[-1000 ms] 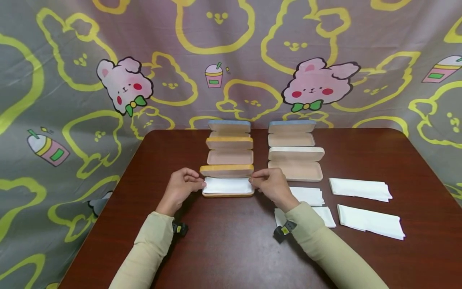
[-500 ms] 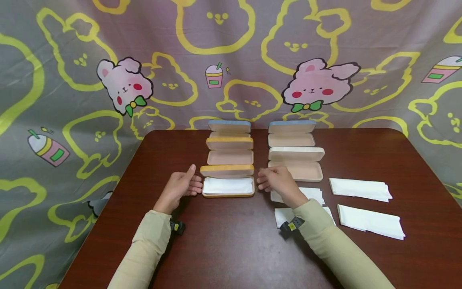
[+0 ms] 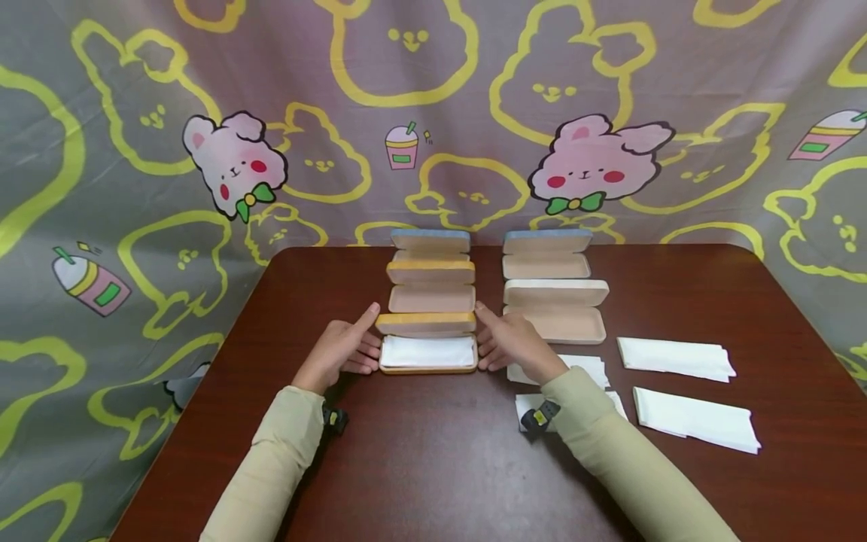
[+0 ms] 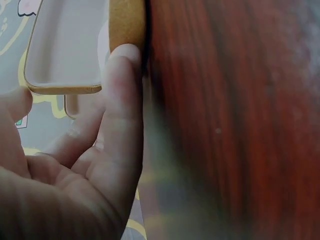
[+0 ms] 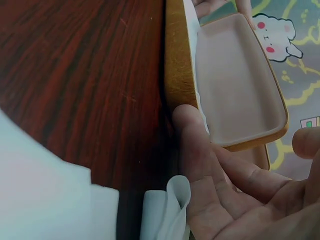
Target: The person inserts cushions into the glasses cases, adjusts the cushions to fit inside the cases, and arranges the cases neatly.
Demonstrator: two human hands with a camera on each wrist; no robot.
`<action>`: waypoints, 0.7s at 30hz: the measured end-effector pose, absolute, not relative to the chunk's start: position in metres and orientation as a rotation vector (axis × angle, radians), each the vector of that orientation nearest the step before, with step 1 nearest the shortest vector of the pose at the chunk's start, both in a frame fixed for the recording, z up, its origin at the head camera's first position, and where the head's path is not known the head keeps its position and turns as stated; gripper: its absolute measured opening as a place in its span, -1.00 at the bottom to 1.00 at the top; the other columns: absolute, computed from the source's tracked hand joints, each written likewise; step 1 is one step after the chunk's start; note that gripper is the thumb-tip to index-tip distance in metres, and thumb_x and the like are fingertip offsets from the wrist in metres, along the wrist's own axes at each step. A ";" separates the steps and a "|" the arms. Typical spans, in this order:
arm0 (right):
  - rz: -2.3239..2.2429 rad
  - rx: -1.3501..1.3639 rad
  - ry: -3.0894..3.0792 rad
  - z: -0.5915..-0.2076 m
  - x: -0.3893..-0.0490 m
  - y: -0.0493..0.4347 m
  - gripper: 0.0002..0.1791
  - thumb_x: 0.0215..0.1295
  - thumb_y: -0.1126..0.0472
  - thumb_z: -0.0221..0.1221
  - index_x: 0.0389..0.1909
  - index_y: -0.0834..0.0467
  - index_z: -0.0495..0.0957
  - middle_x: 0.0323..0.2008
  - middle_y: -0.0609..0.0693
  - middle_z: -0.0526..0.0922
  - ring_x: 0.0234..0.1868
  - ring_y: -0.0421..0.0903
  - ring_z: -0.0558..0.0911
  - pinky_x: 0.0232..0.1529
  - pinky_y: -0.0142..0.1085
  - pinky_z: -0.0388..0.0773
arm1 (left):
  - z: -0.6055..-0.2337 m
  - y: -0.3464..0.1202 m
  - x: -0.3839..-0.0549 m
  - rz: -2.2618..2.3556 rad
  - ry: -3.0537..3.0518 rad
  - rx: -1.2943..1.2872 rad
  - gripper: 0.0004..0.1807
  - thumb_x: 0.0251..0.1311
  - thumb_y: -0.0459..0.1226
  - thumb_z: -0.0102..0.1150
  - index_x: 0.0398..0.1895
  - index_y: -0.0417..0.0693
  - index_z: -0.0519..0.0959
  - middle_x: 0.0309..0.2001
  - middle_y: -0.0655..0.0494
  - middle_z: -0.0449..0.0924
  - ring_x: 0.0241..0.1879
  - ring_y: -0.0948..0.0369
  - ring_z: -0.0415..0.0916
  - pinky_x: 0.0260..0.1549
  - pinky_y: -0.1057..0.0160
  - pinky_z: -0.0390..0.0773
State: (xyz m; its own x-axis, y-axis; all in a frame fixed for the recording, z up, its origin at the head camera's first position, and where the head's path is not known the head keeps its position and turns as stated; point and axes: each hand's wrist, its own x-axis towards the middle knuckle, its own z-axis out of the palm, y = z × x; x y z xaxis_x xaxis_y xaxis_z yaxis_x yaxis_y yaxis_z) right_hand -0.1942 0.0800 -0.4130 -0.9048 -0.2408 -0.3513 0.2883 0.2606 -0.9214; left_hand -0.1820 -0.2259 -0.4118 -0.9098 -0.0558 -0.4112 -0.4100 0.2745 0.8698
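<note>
A yellow glasses case [image 3: 428, 370] stands with its lid raised at the front of the left column, and a folded white cloth [image 3: 428, 352] lies in its base. My left hand [image 3: 336, 350] is at the case's left end, fingers extended and thumb up beside the lid [image 3: 425, 327]. In the left wrist view a fingertip [image 4: 127, 52] touches the end of the base. My right hand [image 3: 518, 348] mirrors it at the right end, thumb near the lid corner. The right wrist view has a fingertip [image 5: 186, 114] against the base's end wall [image 5: 180, 75].
Behind stand another yellow case [image 3: 431, 298] and a blue one [image 3: 430, 241], both with raised lids. To the right are a white case [image 3: 555, 325] and a blue case [image 3: 546, 265], raised too. Several folded white cloths [image 3: 676, 358] lie at the right, some partly under my right arm.
Both hands have let go of the cloth's ends, moved outward and spread their fingers. They have since come back in to the case's two ends, thumbs up by the lid.
</note>
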 end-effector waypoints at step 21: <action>-1.756 0.022 2.038 -0.415 -0.197 0.080 -0.36 0.39 -0.09 0.16 -0.17 0.54 0.57 -0.44 0.27 0.67 -0.54 0.01 0.69 -0.40 -0.12 0.70 | -0.412 -0.231 -0.183 1.678 2.181 -0.380 -0.19 0.20 0.26 0.25 -0.10 -0.45 0.64 -0.33 -0.17 0.67 -0.47 0.07 0.69 -0.42 0.18 0.69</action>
State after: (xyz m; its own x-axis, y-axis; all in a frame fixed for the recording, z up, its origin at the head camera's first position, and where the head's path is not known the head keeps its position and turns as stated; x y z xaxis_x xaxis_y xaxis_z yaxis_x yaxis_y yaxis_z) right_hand -0.1972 0.0797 -0.4150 -0.8997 -0.2730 -0.3407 0.2967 0.1902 -0.9358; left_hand -0.1826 -0.2308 -0.4121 -0.8986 0.0072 -0.4387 -0.4222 0.2578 0.8691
